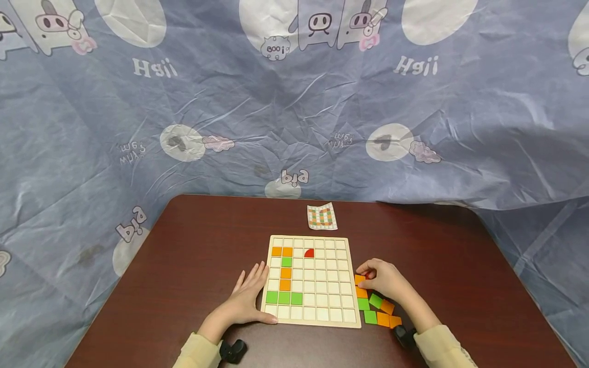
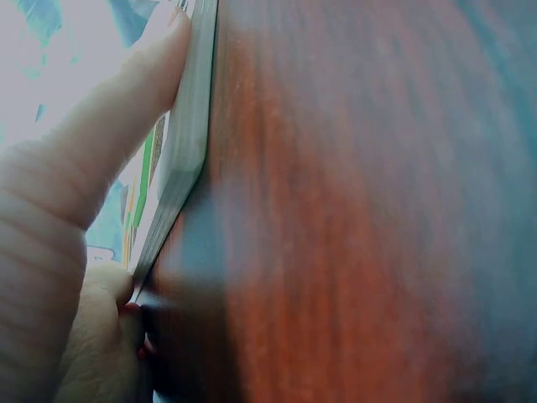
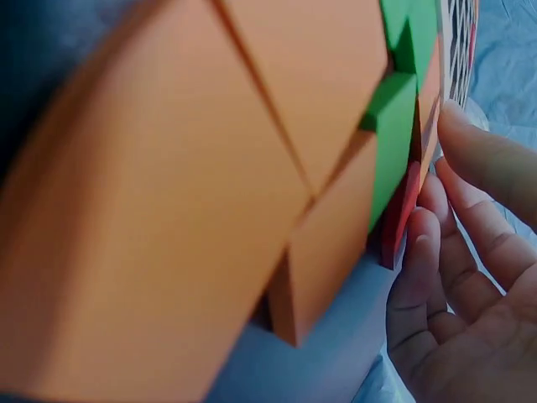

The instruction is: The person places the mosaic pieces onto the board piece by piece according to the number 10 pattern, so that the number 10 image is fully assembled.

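A pale gridded board (image 1: pixel 324 323) lies on the table, with orange tiles (image 1: pixel 285 285), green tiles (image 1: pixel 284 298) and a red quarter-circle piece (image 1: pixel 310 253) in its cells. My left hand (image 1: pixel 244 299) rests at the board's left side, fingers straight along it and thumb at the front-left corner. In the left wrist view, the thumb (image 2: pixel 109 117) lies against the board's edge (image 2: pixel 189 126). Right of the board, my right hand (image 1: pixel 384 278) pinches an orange tile (image 1: pixel 359 279) between thumb and fingers. A red piece (image 3: pixel 403 214) sits by those fingertips, partly hidden.
Loose green tiles (image 1: pixel 370 317) and orange tiles (image 1: pixel 383 319) lie right of the board, near the right wrist. A small paper card (image 1: pixel 322 216) with a coloured grid pattern lies behind the board. A patterned blue cloth (image 1: pixel 294 102) hangs behind the dark table (image 1: pixel 221 225).
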Demonstrator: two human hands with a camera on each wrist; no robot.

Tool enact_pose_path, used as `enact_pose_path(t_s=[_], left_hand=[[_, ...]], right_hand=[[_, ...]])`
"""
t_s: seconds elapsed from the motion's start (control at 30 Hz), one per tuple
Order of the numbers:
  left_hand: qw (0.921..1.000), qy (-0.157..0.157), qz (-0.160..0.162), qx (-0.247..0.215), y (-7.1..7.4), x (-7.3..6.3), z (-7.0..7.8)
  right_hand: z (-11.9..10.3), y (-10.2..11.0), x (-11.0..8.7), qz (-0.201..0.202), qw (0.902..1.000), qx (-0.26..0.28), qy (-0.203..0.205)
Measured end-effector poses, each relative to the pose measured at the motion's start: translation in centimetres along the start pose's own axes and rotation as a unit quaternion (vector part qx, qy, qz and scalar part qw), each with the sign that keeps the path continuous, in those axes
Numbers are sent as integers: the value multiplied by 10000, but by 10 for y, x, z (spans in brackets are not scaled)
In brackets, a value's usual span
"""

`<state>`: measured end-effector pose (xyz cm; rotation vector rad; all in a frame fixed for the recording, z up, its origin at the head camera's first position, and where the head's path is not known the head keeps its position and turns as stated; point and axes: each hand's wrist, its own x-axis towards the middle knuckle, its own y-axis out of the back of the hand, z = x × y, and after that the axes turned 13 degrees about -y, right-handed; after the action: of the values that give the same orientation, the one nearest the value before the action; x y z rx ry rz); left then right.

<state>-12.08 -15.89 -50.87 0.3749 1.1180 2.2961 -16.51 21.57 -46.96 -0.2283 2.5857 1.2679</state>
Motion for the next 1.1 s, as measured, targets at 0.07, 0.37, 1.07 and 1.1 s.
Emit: enact_pose_path(t_s=[0.07,0.37,1.07,1.1], left_hand=[[10000,6,1,-7,0,0,0],[10000,25,3,22,-1,0,0],[10000,74,-34,-38,-1,0,-1],[10000,73,-41,-41,-1,1,-1]], right_hand=[[0,-2,-1,40,10000,-70,58],[-4,-4,0,-7,9998,-204,-30],[0,-1,-2,-227,9995,207,-92],[-1,0,-2,-271,9992,287,-74]])
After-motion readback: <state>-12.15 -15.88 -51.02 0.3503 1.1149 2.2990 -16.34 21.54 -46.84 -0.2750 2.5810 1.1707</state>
